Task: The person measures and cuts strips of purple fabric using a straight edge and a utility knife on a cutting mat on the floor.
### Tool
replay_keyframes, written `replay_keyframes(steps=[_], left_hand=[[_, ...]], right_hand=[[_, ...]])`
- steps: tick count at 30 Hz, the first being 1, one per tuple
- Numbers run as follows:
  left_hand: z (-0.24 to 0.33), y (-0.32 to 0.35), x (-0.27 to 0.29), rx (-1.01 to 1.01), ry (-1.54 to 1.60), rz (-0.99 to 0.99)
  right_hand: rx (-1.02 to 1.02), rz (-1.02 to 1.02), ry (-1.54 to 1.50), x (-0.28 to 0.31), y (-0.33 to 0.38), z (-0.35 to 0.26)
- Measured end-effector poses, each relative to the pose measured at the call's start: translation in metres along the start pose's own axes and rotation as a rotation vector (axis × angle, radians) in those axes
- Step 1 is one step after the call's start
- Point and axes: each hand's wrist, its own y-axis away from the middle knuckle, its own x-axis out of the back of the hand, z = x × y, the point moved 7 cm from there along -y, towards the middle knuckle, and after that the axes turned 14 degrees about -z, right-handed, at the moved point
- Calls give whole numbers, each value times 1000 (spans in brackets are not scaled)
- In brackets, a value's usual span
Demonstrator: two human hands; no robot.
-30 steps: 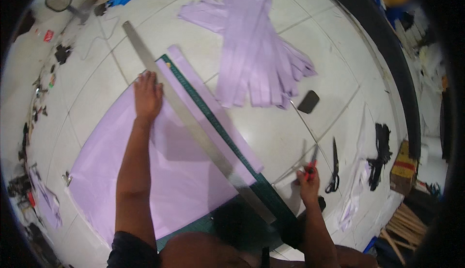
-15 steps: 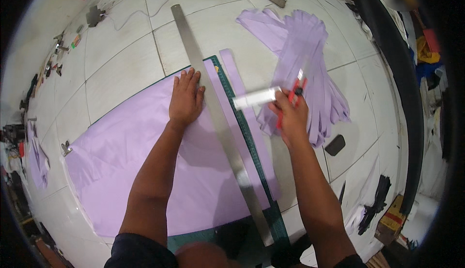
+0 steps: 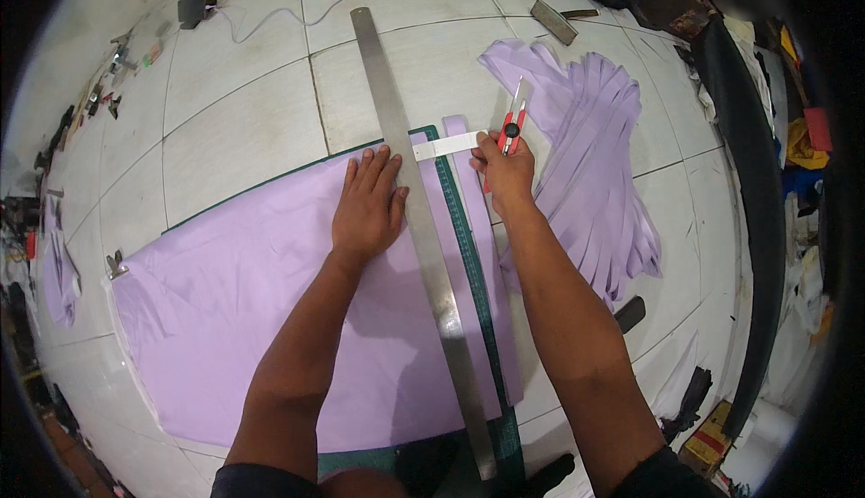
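My left hand (image 3: 368,205) lies flat, fingers stretched, on lilac fabric (image 3: 243,318), its fingertips against the left edge of a long metal ruler (image 3: 423,228). In my right hand (image 3: 506,174) are a red utility knife (image 3: 513,127), its blade pointing away from me, and a short white strip (image 3: 449,145). The white strip's far end meets the ruler's right edge near the fabric's top. Under the fabric is a green cutting mat (image 3: 510,448). A narrow lilac strip (image 3: 483,228) lies along the mat's right side, partly beneath my right hand.
A pile of long lilac strips (image 3: 599,174) lies on the tiled floor to the right, with a dark block (image 3: 630,314) below it. A brush-like block with a handle (image 3: 553,22) is farther back. A metal clip (image 3: 115,266) grips the fabric's left corner.
My right hand has carried the knife and white strip up and left, bringing the strip against the ruler. My left hand stays on the fabric. The whole view has shifted slightly.
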Motion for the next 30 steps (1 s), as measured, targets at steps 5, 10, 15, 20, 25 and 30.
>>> replay_keyframes(steps=[5, 10, 15, 20, 25, 30], left_hand=[[-1, -1, -4, 17, 1, -9], [0, -1, -2, 28, -3, -22], [1, -2, -3, 34, 13, -17], [0, 0, -2, 18, 14, -10], [2, -2, -2, -5, -59, 15], [3, 1, 0, -18, -53, 30]], right_hand=[[-21, -44, 28, 1, -3, 1], [-20, -77, 19, 2, -5, 4], [6, -84, -15, 4, -6, 5], [50, -61, -39, -1, -4, 3], [63, -71, -45, 1, -7, 7], [82, -49, 26, 1, -5, 3]])
